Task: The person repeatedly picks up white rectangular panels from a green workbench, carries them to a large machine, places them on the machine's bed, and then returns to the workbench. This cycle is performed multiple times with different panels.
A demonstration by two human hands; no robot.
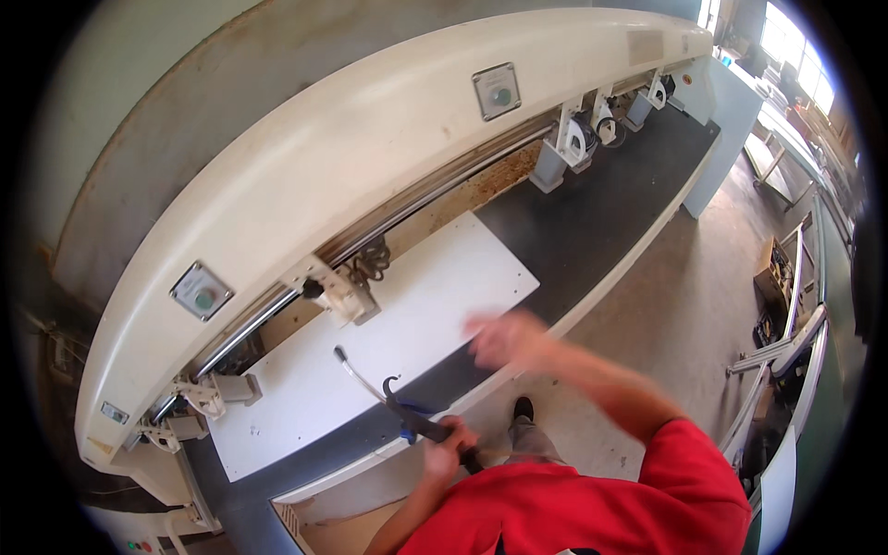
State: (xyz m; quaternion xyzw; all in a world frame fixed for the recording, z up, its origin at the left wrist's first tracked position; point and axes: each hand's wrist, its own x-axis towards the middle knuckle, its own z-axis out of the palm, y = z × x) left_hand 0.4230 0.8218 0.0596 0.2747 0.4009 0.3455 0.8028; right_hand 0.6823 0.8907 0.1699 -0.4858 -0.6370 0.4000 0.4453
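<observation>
My left hand is wrapped round the handle of a dark gun-shaped tool, low in front of my body. The tool has a black hook, a blue part beneath, and a thin bent metal tube with a dark tip. That tip hangs over a long white panel, which lies on the machine's dark bed. Motion smears my right hand, held beside the panel's near right corner; its fingers cannot be made out, nor whether it touches anything.
A long cream machine beam arches over the bed, with green buttons on small plates. White clamp-like heads hang along its rail. A white fixture sits above the panel. Metal racks and a wooden box stand at right.
</observation>
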